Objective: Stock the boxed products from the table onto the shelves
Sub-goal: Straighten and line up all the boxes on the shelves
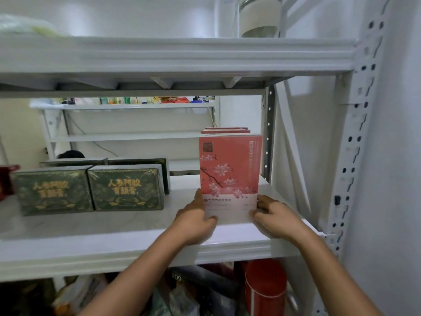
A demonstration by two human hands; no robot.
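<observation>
Near the right end of the middle shelf (114, 226), close to its front edge, the pink blossom-print box (230, 169) stands upright. I hold it by its lower corners, my left hand (196, 222) curled round the left one and my right hand (275, 220) round the right. More pink boxes (225, 131) stand just behind it. Two green boxes (126, 190) sit side by side further left. A red canister (265, 286) stands below the shelf.
</observation>
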